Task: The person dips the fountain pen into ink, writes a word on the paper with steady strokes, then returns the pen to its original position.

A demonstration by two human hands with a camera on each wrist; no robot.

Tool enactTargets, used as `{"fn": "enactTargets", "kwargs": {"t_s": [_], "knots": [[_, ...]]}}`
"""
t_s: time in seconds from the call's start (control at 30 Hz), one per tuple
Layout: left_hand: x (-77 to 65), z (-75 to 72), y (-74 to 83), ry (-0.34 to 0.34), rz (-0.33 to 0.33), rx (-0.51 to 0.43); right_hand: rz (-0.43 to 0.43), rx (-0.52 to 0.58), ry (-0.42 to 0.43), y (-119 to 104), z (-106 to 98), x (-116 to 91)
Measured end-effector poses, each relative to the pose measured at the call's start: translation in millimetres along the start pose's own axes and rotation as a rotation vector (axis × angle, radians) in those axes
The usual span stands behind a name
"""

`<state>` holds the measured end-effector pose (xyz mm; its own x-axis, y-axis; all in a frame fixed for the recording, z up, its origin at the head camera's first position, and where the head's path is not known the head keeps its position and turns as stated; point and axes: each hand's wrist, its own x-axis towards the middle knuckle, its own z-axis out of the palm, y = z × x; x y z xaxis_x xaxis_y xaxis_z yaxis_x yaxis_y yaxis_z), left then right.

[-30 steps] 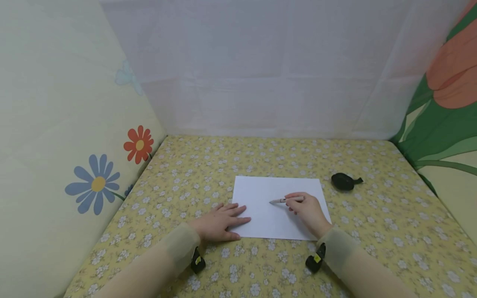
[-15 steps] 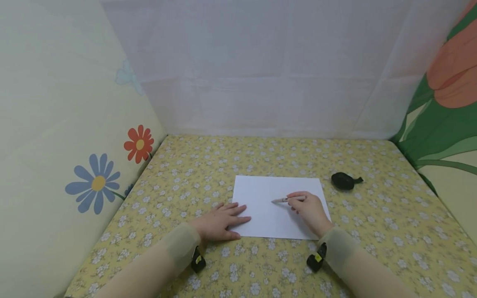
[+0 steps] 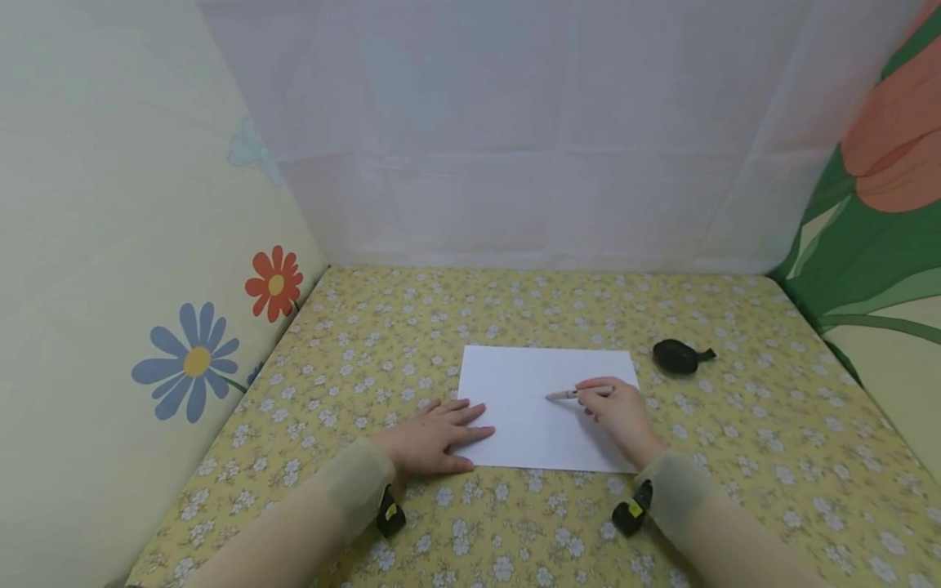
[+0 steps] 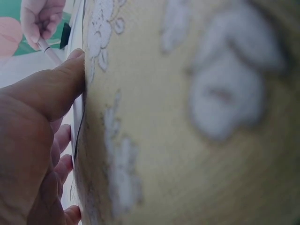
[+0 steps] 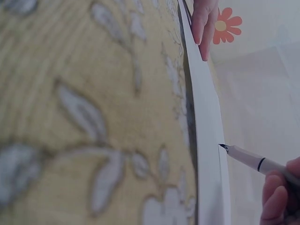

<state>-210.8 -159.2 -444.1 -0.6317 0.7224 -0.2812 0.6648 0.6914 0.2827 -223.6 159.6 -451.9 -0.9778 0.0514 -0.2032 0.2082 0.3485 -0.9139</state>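
"While the left grip (image 3: pixel 435 439), outspread, rests at eight o'clock on the paper (image 3: pixel 507 376), where's the pen (image 3: pixel 564 394)?"

"Mid-sheet, aimed at nine o'clock, pinched in the right grip (image 3: pixel 621 416); likely light, stiff, smooth: hold near its tip (image 5: pixel 224 147)."

My head view looks forward and down from above the near edge of the surface (image 3: pixel 397 327), reaching its far edge. My left wrist view skims close and sideways toward the right edge; my right wrist view, equally low and tipped, faces the far left corner. All three share the left hand (image 3: pixel 437 438), right hand (image 3: pixel 620 415) and white pen (image 5: pixel 251 159).
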Motion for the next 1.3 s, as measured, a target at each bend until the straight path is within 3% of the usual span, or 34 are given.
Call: {"fn": "enactTargets", "kwargs": {"t_s": [1.3], "knots": [[0.1, -1.4, 0.6, -0.012, 0.0, -0.004, 0.008, 0.018, 0.036, 3.0, -20.0, -1.1]]}}
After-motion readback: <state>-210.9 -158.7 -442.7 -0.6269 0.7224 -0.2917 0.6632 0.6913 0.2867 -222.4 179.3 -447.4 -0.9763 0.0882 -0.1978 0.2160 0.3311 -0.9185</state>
